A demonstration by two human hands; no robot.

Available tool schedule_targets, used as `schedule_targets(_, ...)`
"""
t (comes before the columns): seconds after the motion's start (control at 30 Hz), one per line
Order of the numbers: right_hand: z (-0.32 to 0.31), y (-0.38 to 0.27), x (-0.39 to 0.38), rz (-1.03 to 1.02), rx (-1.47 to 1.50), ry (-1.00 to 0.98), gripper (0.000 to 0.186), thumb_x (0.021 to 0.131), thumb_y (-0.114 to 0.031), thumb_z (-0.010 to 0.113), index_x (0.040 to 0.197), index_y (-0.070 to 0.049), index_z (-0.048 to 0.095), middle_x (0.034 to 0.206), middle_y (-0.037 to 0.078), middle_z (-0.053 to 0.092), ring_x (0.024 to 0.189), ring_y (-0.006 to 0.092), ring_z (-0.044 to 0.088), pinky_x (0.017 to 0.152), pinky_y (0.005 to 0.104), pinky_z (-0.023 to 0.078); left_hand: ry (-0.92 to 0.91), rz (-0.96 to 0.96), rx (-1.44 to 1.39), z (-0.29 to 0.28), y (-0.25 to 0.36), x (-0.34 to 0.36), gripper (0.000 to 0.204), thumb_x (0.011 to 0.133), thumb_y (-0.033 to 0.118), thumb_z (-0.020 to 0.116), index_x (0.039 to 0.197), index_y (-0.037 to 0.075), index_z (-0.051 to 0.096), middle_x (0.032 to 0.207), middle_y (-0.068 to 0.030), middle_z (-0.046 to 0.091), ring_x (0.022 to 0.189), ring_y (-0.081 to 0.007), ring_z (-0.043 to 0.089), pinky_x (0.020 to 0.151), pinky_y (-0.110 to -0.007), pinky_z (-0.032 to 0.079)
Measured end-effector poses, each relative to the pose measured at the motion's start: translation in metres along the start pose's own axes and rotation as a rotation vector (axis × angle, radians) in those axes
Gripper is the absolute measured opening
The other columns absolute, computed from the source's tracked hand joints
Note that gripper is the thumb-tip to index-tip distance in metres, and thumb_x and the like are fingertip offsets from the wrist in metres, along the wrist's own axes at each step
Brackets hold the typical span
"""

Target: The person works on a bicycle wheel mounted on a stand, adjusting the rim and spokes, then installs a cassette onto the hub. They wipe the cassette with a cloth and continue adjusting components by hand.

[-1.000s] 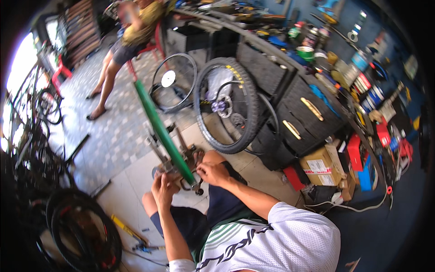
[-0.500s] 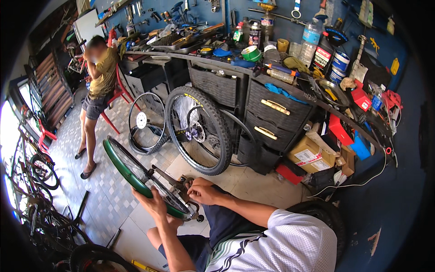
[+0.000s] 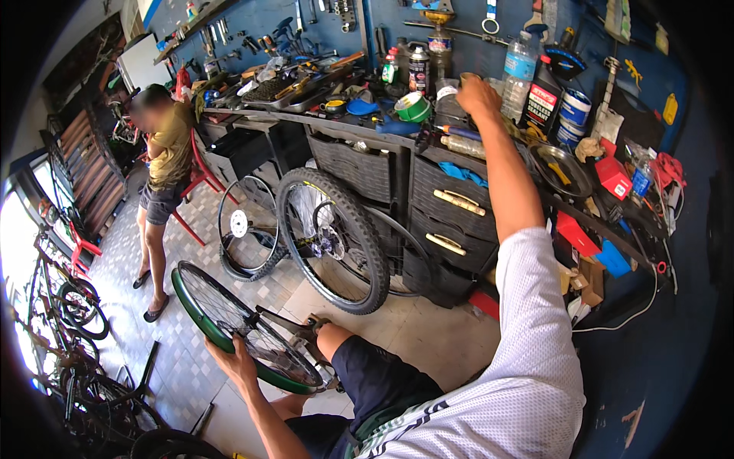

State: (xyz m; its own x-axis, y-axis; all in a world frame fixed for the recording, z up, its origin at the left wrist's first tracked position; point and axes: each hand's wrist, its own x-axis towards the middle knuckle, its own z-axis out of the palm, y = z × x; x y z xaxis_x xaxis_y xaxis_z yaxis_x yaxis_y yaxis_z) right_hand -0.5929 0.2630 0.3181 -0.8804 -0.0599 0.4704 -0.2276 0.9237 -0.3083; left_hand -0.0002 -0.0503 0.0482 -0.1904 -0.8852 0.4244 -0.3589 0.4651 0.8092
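Centre of my remote view: a knobby-tyred wheel (image 3: pixel 329 243) stands before dark drawers (image 3: pixel 457 222) with pale handles; to its left, a narrower wheel (image 3: pixel 238 223) bearing a white disc. Above, on the workbench (image 3: pixel 306 122), I note a green roll (image 3: pixel 414 107) and, farther right, a black bottle (image 3: pixel 542 98) with a red cap. Left: bicycles (image 3: pixel 76 300), and a person (image 3: pixel 170 145) in a yellow top beside a red chair (image 3: pixel 200 170). Behind the bench I observe a blue wall (image 3: pixel 382 30) hung with tools.

On my feed I've got a blue wall (image 3: pixel 466 55) behind a long dark bench (image 3: pixel 329 125), pale handles (image 3: pixel 459 202) on its drawers (image 3: pixel 436 221); over left, a red chair (image 3: pixel 203 179) on patterned grey floor (image 3: pixel 126 264), brown slats (image 3: pixel 84 183) past it, and white light (image 3: pixel 15 222) pouring in at the edge!
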Motion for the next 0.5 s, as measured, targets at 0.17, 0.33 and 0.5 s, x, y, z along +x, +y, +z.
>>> schedule_targets(0.17,0.053,0.031,0.049,0.127,-0.110,-0.285,0.044,0.084,-0.043,0.077,0.106,-0.005,0.075,0.101,0.010,0.076,0.091,0.0250,0.073,0.080,0.0418,0.053,0.062,0.022,0.024,0.004,-0.006,-0.005,0.072,0.092,0.015,0.065,0.152,-0.003,0.031,0.137,-0.0233,0.050,0.119,-0.0317,0.052,0.104,-0.040,0.041)
schedule_targets(0.33,0.072,0.020,0.049,0.084,-0.181,-0.319,0.048,0.082,-0.044,0.078,0.112,-0.005,0.074,0.111,0.011,0.075,0.103,0.0297,0.071,0.087,0.0448,0.053,0.087,0.044,0.065,-0.003,0.001,-0.011,0.070,0.092,0.013,0.064,0.152,-0.003,0.031,0.131,-0.0213,0.052,0.112,-0.0295,0.053,0.102,-0.039,0.042)
schedule_targets(0.5,0.075,0.020,0.086,0.052,-0.107,-0.390,0.050,0.087,-0.037,0.071,0.130,-0.010,0.066,0.135,0.015,0.064,0.126,0.0350,0.060,0.101,0.0487,0.049,0.093,0.054,0.009,0.005,0.007,-0.013,0.066,0.093,0.012,0.064,0.150,-0.001,0.034,0.119,-0.0173,0.055,0.098,-0.0251,0.055,0.092,-0.037,0.046)
